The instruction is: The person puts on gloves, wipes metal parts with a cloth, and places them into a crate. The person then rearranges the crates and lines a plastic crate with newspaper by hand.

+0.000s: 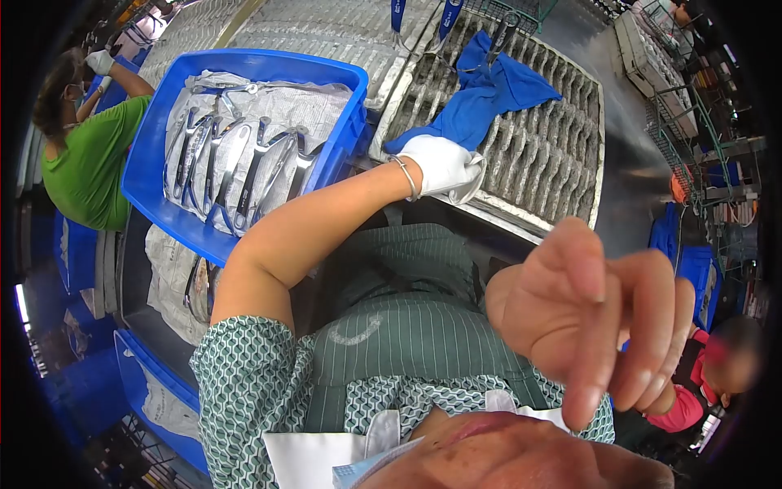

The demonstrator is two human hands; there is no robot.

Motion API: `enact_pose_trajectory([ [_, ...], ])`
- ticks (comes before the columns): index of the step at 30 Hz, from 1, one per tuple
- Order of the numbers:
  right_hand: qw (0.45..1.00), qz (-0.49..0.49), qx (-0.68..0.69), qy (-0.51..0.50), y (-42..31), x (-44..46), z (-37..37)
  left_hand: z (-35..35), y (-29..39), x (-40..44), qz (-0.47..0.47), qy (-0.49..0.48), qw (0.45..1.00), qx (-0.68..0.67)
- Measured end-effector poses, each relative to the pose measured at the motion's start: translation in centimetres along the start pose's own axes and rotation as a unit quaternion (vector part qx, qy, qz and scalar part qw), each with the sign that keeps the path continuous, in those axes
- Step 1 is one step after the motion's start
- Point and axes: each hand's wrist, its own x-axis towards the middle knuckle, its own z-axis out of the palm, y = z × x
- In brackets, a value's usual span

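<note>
My left hand (440,165) wears a white glove, with a bracelet at its wrist. It rests at the near edge of a ridged tray (542,138), touching or close to a blue cloth (489,102). Its fingers are curled around a pale, curved piece, too unclear to name. My right hand (599,318) is bare and raised close to the camera, over the right side of my apron (407,342). Its fingers are loosely bent and apart, with nothing visible in them. Left of the tray, a blue bin (244,61) lined with paper holds several shiny curved metal pieces (244,163).
Blue-handled tools (450,18) lie at the tray's far edge. Below the bin is another paper-lined container (167,285). A person in a green shirt (98,163) works at the left. Another person in red (684,407) is at lower right. Wire racks (692,122) stand at the right.
</note>
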Motion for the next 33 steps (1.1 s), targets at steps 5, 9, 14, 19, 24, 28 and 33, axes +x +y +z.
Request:
enact_pose_trajectory([
  [5,0.997,-0.072,0.001,-0.018,0.5,-1.0,0.3,-0.2,0.3,-0.2,0.000,0.010,1.000,0.008],
  [9,0.996,-0.082,0.021,-0.020,0.9,-1.4,0.8,-0.8,0.6,-0.4,-0.001,0.004,1.000,0.003],
  [14,0.992,-0.127,0.003,-0.003,1.8,-1.4,1.5,0.0,0.1,-0.2,-0.001,0.016,1.000,-0.004],
  [19,0.996,-0.062,-0.062,0.029,0.4,-0.5,-0.2,-0.5,0.3,-0.5,-0.004,0.008,1.000,-0.001],
  [24,0.993,0.051,-0.104,0.036,1.8,-1.9,-3.8,-0.5,-0.2,-0.1,-0.006,0.034,0.999,-0.001],
  [28,0.969,0.161,-0.186,0.027,5.1,-6.0,-5.8,-1.0,-0.5,-0.2,-0.006,0.034,0.999,-0.017],
  [33,0.806,0.500,-0.292,0.119,8.5,-14.2,-9.5,-1.2,-0.8,0.1,-0.014,0.063,0.998,-0.022],
])
